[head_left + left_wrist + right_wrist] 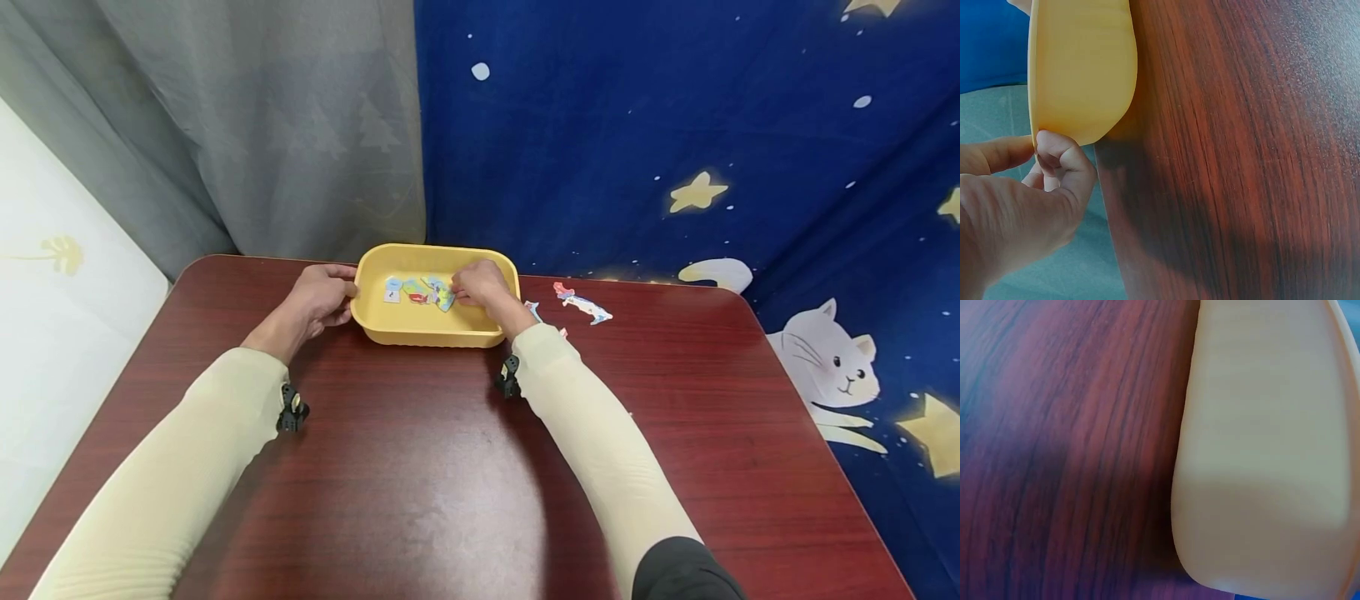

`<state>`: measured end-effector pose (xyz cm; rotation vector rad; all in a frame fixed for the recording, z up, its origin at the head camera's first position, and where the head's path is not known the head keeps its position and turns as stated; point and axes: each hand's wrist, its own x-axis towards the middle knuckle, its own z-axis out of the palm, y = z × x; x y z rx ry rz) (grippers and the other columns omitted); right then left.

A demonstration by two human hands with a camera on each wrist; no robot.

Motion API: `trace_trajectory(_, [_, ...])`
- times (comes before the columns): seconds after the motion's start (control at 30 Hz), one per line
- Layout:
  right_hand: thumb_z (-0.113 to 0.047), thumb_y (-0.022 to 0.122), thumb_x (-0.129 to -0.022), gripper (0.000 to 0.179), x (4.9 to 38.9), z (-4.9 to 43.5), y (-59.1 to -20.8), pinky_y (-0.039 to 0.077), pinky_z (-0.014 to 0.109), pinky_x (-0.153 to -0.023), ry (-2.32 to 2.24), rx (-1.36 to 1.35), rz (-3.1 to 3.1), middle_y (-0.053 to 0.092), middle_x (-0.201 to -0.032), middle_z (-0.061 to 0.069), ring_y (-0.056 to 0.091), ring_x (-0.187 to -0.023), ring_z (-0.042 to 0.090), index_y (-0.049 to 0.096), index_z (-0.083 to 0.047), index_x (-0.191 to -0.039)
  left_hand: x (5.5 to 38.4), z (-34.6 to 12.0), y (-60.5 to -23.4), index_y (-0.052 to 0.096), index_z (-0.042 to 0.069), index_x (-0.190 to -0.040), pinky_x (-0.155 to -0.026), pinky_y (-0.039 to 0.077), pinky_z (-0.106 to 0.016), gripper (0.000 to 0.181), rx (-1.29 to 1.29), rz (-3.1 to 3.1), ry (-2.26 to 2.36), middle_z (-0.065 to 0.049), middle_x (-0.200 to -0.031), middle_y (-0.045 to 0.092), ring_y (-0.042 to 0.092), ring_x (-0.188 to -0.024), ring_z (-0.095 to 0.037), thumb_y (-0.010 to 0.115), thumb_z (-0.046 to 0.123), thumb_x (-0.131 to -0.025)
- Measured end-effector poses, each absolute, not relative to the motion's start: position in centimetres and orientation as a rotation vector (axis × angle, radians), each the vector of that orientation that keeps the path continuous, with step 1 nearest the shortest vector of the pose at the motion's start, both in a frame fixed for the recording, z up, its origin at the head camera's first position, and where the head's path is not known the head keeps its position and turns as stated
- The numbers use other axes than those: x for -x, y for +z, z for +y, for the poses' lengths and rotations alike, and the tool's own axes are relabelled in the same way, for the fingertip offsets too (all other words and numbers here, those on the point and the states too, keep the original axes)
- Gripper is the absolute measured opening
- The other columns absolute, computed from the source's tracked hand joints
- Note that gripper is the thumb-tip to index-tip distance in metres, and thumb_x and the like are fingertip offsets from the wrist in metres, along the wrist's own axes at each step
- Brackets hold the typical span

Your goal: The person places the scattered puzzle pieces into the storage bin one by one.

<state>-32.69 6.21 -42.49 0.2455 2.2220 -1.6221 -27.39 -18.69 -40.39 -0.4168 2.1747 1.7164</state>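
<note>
A yellow plastic basin (431,339) stands at the table's back edge. My left hand (322,298) is at its left end; in the left wrist view the thumb and curled fingers (1057,147) pinch the rim. My right hand (480,282) reaches inside over the right half, fingers pointing down beside a colourful flat cutout piece (444,295). Whether those fingertips hold a piece is hidden. Left of it on the basin floor lie a green and red piece (417,292) and a small white and blue piece (392,291). The right wrist view shows only the basin's outer wall (1266,456) and the table.
On the dark red wooden table (420,467), right of the basin, lies a long white and red cutout (588,309). Another cutout (532,308) is partly covered by the right wrist. A grey curtain (300,125) and a blue starry curtain (600,150) hang directly behind.
</note>
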Motion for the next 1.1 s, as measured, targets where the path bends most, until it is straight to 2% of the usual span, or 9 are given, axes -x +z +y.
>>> trace_trajectory(0.23, [-0.004,0.055,-0.091,0.026,32.6,6.9,-41.6,0.054,0.041,-0.091,-1.685,-0.255,2.229,0.065,-0.113,0.029,0.067,-0.096,0.033,0.063,0.012,-0.109,27.4,-18.6,-40.4,0.042,0.004,-0.142,-0.05,0.048,-0.02,0.045,0.418,2.179,1.702,-0.007,-0.083,0.053,0.05,-0.055,-0.008,0.048,0.007,-0.098])
trace_trajectory(0.33, [-0.005,0.055,-0.092,0.026,32.7,7.4,-41.0,0.055,0.039,-0.088,-1.691,-0.252,2.223,0.065,-0.114,0.027,0.068,-0.1,0.033,0.062,0.011,-0.112,27.3,-18.6,-40.4,0.042,0.004,-0.142,-0.05,0.049,-0.02,0.045,0.418,2.179,1.691,-0.008,-0.087,0.052,0.05,-0.055,-0.009,0.048,0.007,-0.098])
trace_trajectory(0.57, [-0.008,0.055,-0.095,0.035,32.7,9.3,-39.5,0.058,0.034,-0.08,-1.708,-0.219,2.18,0.062,-0.122,0.026,0.063,-0.111,0.036,0.057,0.01,-0.125,27.2,-18.6,-40.5,0.041,0.003,-0.143,-0.051,0.05,-0.02,0.047,0.39,2.178,1.699,-0.006,-0.082,0.053,0.05,-0.055,-0.007,0.048,0.006,-0.097])
trace_trajectory(0.8, [-0.012,0.053,-0.098,0.04,32.3,11.7,-38.2,0.057,0.036,-0.083,-1.72,-0.201,2.15,0.06,-0.127,0.025,0.061,-0.114,0.036,0.052,0.006,-0.134,27.2,-18.7,-40.2,0.04,0.003,-0.144,-0.051,0.051,-0.021,0.048,0.39,2.186,1.694,-0.005,-0.08,0.053,0.051,-0.055,-0.007,0.047,0.007,-0.097])
trace_trajectory(0.93, [-0.011,0.053,-0.098,0.039,32.1,12.9,-38.1,0.058,0.036,-0.081,-1.732,-0.199,2.154,0.059,-0.128,0.025,0.062,-0.113,0.036,0.053,0.005,-0.134,27.2,-18.7,-40.2,0.04,0.003,-0.145,-0.05,0.051,-0.021,0.048,0.393,2.184,1.698,-0.003,-0.077,0.053,0.051,-0.054,-0.007,0.048,0.006,-0.097])
trace_trajectory(1.1, [-0.008,0.054,-0.096,0.035,31.8,14.3,-38.0,0.059,0.035,-0.078,-1.762,-0.219,2.177,0.061,-0.123,0.027,0.066,-0.103,0.035,0.058,0.005,-0.128,27.1,-18.7,-40.2,0.041,0.003,-0.144,-0.051,0.051,-0.021,0.048,0.389,2.186,1.697,-0.003,-0.077,0.053,0.051,-0.055,-0.008,0.048,0.006,-0.097])
